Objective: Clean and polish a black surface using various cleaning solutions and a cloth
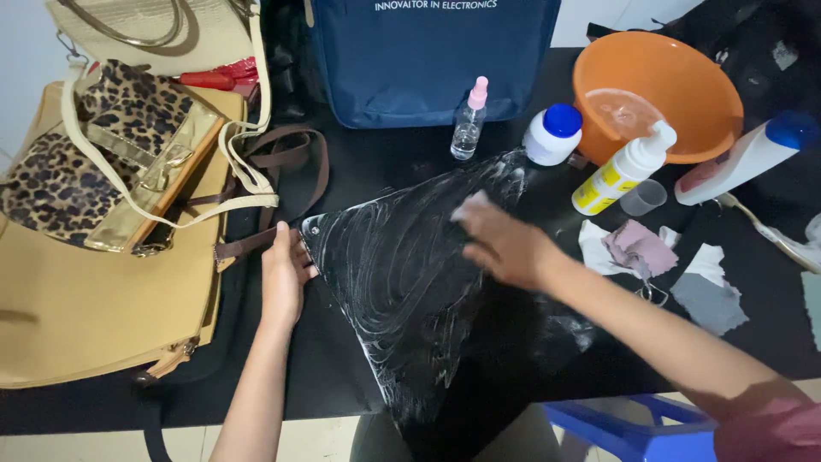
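Black leather bag (402, 291), one of it, lies flat at the middle of the dark bench (342, 171), streaked all over with white foam and hanging off the near edge. The left hand (284, 275) sits at its nine o'clock corner, fingers curled on the edge, pinning it down. The right hand (505, 246) presses a small pale cloth (469, 207) against the bag's upper part, fingers closed loosely round it.

At one to three o'clock I count one orange basin (658, 94), one white jar with a blue lid (552, 134), one foam pump bottle (623, 168), one small clear cup (643, 197), one white squeeze bottle with a blue cap (744, 158) and a few cloth scraps (650, 257). One small spray bottle (469, 120) stands at twelve, before a blue bag (419, 60). At nine to eleven lie one tan bag (94, 299), one leopard-print handbag (103, 162) and one cream handbag (154, 34).
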